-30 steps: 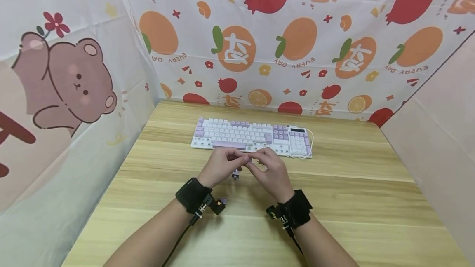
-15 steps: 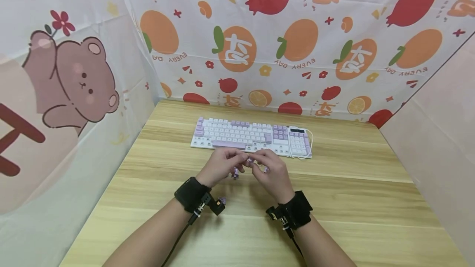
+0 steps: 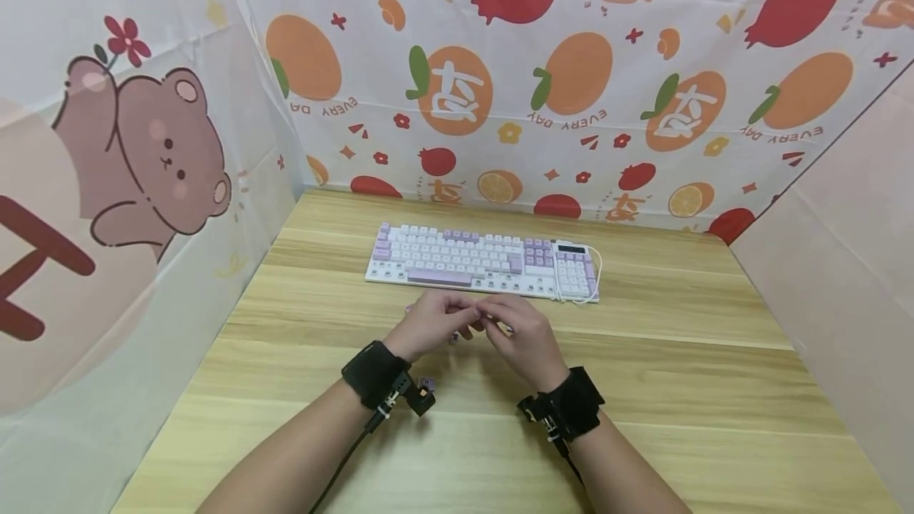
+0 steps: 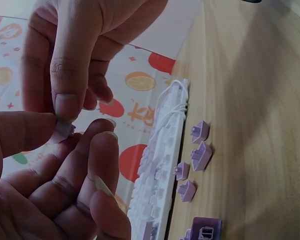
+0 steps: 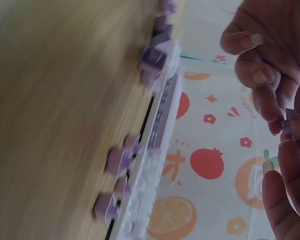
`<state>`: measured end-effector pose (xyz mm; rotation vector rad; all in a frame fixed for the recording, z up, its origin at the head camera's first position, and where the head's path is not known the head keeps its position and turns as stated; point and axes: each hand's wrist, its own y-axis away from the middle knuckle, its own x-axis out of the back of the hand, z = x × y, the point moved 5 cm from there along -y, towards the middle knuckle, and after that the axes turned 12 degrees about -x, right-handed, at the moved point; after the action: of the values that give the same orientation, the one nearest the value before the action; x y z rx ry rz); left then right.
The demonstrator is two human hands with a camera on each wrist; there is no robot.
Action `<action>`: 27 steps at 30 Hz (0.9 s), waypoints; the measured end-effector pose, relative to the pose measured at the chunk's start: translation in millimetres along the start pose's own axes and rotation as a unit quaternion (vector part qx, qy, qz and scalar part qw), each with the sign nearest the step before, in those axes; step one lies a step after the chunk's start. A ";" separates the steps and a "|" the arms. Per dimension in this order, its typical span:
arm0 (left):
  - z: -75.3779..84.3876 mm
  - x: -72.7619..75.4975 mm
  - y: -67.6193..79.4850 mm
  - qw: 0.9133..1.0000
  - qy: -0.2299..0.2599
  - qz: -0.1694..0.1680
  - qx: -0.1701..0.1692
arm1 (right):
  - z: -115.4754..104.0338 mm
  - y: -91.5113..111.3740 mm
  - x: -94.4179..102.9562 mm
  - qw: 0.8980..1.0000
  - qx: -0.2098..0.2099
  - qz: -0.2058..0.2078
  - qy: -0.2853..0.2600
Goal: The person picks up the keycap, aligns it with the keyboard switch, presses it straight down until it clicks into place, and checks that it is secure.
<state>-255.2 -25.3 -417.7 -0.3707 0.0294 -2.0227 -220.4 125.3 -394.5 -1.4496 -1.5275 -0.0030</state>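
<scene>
A small light-purple keycap (image 4: 63,131) is pinched between the fingertips of both hands, just in front of the keyboard. My left hand (image 3: 431,324) holds it from the left, with thumb and fingertip at its edges. From the other side, the thumb and a finger of my right hand (image 3: 524,331) grip it. Fingertips cover most of the keycap (image 5: 288,125) in the right wrist view. Behind the hands lies a white and purple keyboard (image 3: 457,252); several bare switches show along its front row.
Loose purple keycaps (image 4: 201,156) lie on the wooden table (image 3: 643,387) in front of the keyboard. One keycap (image 3: 426,384) sits nearer, beside the left wrist camera. A white cable (image 3: 600,268) loops around the keyboard's right end. Printed cloth walls (image 3: 543,133) stand at the back and sides.
Both hands have shifted slightly toward the person, fingertips still together. The keycap between them, glimpsed earlier in the head view, is now hidden there by the fingers.
</scene>
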 end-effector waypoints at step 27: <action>-11.8 32.8 0.2 0.976 -0.206 0.068 -0.011 | 145.2 -35.4 38.2 0.951 -0.249 -0.119 0.141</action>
<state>-272.0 -55.7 -420.8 -0.7755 -0.1749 -1.7791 -329.6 230.2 -423.7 -1.5534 -1.5106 -0.7595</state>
